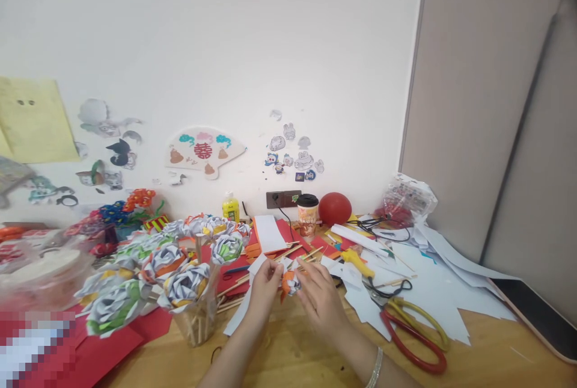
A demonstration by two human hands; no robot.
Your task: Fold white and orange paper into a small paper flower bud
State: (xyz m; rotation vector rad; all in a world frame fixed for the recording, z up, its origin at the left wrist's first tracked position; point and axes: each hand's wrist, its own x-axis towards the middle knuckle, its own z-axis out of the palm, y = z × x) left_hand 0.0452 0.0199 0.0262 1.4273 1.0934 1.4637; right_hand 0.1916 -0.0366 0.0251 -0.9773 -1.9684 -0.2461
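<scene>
Between my two hands, low over the front of the table, is a small orange and white paper flower (291,283). My left hand (267,283) pinches at its left side, with thumb and fingers pressed together. On the other side, the fingers of my right hand (318,292) close around the flower's right edge. A bracelet circles my right wrist. To the left stands a clear cup (193,322) with sticks in it, topped by finished paper flowers (187,284) in white with orange, yellow and green. White paper pieces (238,313) and thin wooden sticks (234,289) lie just behind my hands.
Red-and-yellow-handled scissors (417,337) lie at right, near a yellow-handled tool (358,263) and white paper sheets (433,292). Behind stand a lidded paper cup (308,216), a red balloon (335,209) and a yellow glue bottle (231,207). A phone (536,316) rests at the right edge.
</scene>
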